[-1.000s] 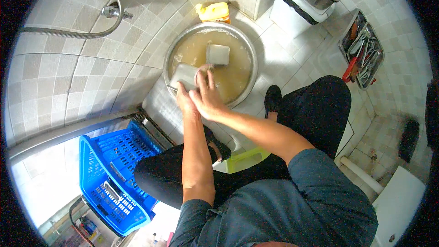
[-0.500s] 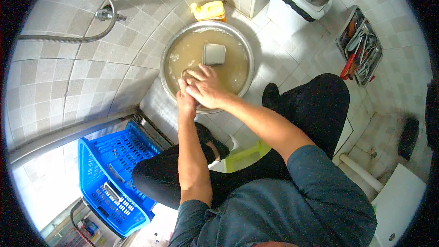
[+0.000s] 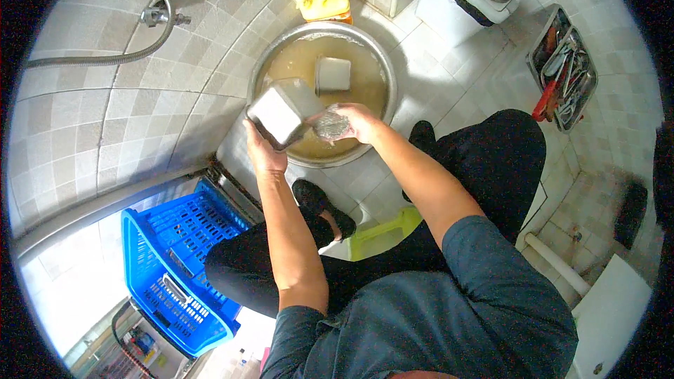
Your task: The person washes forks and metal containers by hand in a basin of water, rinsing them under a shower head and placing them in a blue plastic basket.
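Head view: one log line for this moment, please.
left hand: holds boxy container; right hand: holds grey scrubber; basin: cloudy water, second container

A container [image 3: 334, 74] sits in the basin [image 3: 392, 98], ahead-right of the basket [image 3: 193, 274].

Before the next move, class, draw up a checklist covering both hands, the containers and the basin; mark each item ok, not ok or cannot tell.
1. Left hand grips the metal container: ok.
2. Right hand holds the wire scourer: ok.
3. Second container apart from both hands: ok, in the basin.
4. Water clear: not ok, cloudy.
5. Metal container's hidden sides clean: cannot tell.
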`<state>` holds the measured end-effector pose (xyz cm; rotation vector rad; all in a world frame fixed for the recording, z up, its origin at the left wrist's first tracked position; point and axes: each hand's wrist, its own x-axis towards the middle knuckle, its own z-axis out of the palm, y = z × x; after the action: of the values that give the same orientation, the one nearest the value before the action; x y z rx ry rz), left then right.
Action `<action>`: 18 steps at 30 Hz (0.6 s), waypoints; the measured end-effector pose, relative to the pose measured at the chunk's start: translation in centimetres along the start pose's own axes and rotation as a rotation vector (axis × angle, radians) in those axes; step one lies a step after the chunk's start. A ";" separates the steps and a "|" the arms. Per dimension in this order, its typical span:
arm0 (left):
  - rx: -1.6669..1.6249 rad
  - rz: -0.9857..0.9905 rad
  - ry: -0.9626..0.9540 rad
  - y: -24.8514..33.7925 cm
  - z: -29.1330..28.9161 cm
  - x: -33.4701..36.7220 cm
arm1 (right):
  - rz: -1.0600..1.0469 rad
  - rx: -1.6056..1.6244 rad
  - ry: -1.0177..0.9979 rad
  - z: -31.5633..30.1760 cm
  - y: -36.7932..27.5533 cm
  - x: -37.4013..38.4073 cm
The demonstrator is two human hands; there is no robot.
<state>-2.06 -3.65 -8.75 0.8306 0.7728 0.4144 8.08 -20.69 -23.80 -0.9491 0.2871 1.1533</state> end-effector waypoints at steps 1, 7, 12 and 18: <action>-0.030 0.019 0.039 -0.2 0.3 0.4 | -0.036 -0.055 0.107 -2.0 0.8 1.2; -0.195 -0.017 0.063 -2.6 -1.7 3.0 | -0.239 -0.424 0.617 -8.7 1.9 5.0; -0.256 0.034 0.196 -1.1 -6.7 2.7 | -0.524 -1.201 0.587 -2.4 3.8 4.3; -0.337 -0.084 0.206 -2.0 -4.2 3.0 | -0.238 -1.163 0.415 -7.0 5.2 6.9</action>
<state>-3.14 -0.99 -13.42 0.4432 0.8950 0.5430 8.27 -21.11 -34.94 -2.1854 -0.2199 0.8392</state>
